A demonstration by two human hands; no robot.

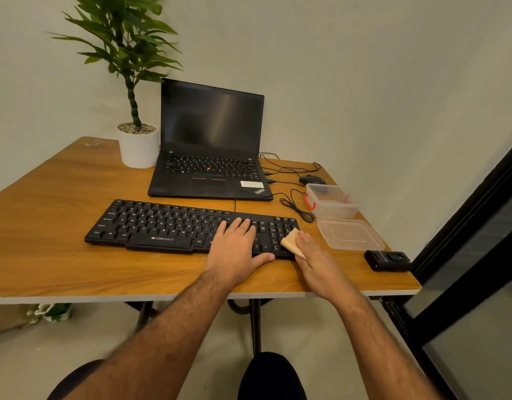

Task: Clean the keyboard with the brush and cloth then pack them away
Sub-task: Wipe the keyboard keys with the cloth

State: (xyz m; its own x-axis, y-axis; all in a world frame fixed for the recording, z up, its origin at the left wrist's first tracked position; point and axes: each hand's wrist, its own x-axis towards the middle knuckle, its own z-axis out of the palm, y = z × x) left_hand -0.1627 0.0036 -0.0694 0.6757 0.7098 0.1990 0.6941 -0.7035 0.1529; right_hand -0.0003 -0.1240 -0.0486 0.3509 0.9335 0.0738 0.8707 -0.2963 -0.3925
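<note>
— What is on the table (61, 197)?

— It is a wooden top with a pale edge, standing in a corner of plain light walls. A black keyboard (162, 223) lies near the front edge. Behind it is an open laptop (211, 145) with a dark screen, and beside that a plant (133, 82) in a white pot.

— And the hands?

— The left hand (234, 249) lies flat on the right part of the keyboard, fingers straight, holding nothing. The right hand (315, 258) presses a beige cloth (290, 242) on the keyboard's right end, fingers almost straight.

— Something on the right?

— A clear box (331, 200), its lid (350, 233) just beside it, a mouse (312, 179) behind, and a small black device (387, 260). A dark door frame (465, 241) stands further right.
</note>
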